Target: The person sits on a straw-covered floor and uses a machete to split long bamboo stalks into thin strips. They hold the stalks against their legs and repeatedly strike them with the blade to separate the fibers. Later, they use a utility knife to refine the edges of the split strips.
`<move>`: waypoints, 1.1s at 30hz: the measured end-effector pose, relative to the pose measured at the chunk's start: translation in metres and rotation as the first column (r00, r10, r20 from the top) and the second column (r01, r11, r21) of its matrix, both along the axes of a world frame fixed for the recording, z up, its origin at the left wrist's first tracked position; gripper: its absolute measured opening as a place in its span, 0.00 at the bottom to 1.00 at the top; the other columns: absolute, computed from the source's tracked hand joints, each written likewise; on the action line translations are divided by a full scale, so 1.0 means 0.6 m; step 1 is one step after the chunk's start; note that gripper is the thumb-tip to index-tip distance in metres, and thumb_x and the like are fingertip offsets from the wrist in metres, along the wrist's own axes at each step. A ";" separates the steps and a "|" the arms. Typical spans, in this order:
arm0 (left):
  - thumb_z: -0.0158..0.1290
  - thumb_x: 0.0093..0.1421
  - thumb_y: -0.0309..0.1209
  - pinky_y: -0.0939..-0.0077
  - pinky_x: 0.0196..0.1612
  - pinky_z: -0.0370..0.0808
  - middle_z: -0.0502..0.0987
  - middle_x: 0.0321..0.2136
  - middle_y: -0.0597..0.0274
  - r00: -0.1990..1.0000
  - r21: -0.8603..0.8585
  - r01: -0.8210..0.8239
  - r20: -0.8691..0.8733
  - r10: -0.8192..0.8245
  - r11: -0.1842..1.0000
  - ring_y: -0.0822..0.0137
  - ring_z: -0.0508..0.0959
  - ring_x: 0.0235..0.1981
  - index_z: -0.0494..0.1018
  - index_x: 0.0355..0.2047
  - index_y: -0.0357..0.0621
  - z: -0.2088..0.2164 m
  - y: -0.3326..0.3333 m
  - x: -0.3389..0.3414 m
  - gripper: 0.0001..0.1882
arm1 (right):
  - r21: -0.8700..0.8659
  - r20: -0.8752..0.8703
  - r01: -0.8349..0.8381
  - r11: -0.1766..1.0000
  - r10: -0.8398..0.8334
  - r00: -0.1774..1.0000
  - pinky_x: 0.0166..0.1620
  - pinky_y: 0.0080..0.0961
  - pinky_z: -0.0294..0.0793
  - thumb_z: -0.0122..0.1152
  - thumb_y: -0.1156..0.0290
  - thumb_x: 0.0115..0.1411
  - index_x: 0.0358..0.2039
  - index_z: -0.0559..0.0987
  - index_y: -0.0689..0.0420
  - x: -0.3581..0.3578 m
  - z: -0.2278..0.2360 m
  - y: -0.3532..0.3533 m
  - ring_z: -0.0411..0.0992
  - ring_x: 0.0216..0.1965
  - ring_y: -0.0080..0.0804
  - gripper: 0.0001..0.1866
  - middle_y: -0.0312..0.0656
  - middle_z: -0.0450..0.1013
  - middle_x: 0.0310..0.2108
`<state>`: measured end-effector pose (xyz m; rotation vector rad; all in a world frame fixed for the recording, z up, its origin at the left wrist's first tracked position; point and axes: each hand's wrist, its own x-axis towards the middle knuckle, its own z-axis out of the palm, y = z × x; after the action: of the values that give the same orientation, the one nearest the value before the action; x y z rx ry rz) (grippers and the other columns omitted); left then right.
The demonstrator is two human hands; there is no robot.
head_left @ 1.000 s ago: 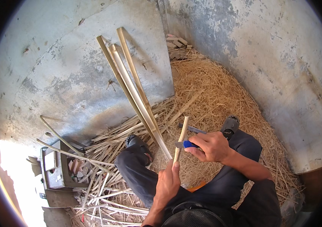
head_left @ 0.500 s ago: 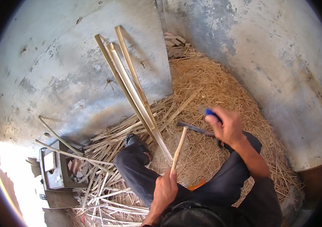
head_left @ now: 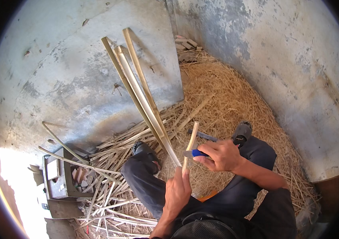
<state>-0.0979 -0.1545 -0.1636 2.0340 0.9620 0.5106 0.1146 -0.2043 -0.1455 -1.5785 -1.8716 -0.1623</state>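
Observation:
My left hand (head_left: 177,189) is closed around the lower end of a short, pale split-bamboo stick (head_left: 193,135), which points up and away from me. In my right hand (head_left: 224,156) is a knife with a blue handle (head_left: 197,153). Its short blade lies across the stick, just above my left fingers. Right-hand fingers wrap the handle, hiding part of it. Beyond that hand, a dark flat metal bar (head_left: 203,135) lies on the shavings, partly covered by the hand.
Long bamboo strips (head_left: 144,93) lean against the left wall (head_left: 65,71). A heap of fine shavings (head_left: 221,87) fills the corner. Split sticks (head_left: 109,199) lie scattered at left beside a grey box (head_left: 60,187) holding broken pieces. My shoes (head_left: 242,134) rest among the shavings.
My right hand has come down and left with the knife, from apart to against the stick. My right foot has come into fuller view. My left hand keeps its hold.

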 end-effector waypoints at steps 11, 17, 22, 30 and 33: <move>0.43 0.73 0.38 0.47 0.24 0.68 0.71 0.18 0.36 0.997 -0.150 0.071 -0.025 -0.075 0.986 0.34 0.73 0.22 0.66 0.38 0.36 -0.003 -0.026 -0.050 0.15 | 0.044 -0.174 0.392 0.919 -0.379 0.909 0.21 0.29 0.70 0.56 0.51 0.69 0.35 0.79 0.56 0.108 0.034 0.006 0.74 0.17 0.34 0.19 0.40 0.74 0.19; 0.34 0.74 0.57 0.75 0.16 0.59 0.65 0.15 0.65 0.949 -0.773 0.287 0.308 -0.061 0.566 0.70 0.63 0.12 0.68 0.38 0.39 -0.038 0.029 -0.074 0.30 | -0.099 -0.477 0.141 0.985 -0.171 0.862 0.25 0.30 0.69 0.55 0.52 0.70 0.38 0.78 0.58 0.056 0.049 -0.002 0.73 0.19 0.31 0.19 0.41 0.72 0.19; 0.37 0.70 0.64 0.81 0.14 0.59 0.64 0.16 0.67 0.885 -0.840 0.430 0.464 0.028 0.332 0.75 0.61 0.12 0.67 0.35 0.40 -0.029 0.052 -0.058 0.34 | -0.245 -0.770 -0.133 0.960 -0.109 0.629 0.31 0.20 0.60 0.58 0.53 0.69 0.51 0.76 0.58 0.044 0.050 0.007 0.59 0.25 0.16 0.21 0.29 0.64 0.21; 0.37 0.71 0.60 0.80 0.26 0.65 0.66 0.20 0.66 0.896 -0.805 0.395 0.443 0.005 0.442 0.73 0.67 0.21 0.68 0.33 0.40 -0.052 0.045 -0.040 0.32 | -0.739 0.198 0.299 0.604 -0.230 0.953 0.37 0.42 0.74 0.61 0.49 0.65 0.47 0.75 0.56 0.088 0.013 -0.014 0.79 0.34 0.45 0.23 0.47 0.78 0.28; 0.36 0.73 0.58 0.81 0.27 0.64 0.66 0.21 0.67 0.914 -0.743 0.348 0.405 -0.029 0.571 0.75 0.66 0.22 0.68 0.35 0.39 -0.041 0.036 -0.035 0.31 | -0.699 0.198 0.344 0.627 -0.293 0.935 0.38 0.43 0.75 0.61 0.49 0.65 0.46 0.75 0.56 0.096 0.002 -0.021 0.79 0.35 0.48 0.22 0.47 0.79 0.29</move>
<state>-0.1191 -0.1327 -0.1883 1.1204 0.5628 0.2202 0.1723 -0.2169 -0.1446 -2.4764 -1.7737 0.4549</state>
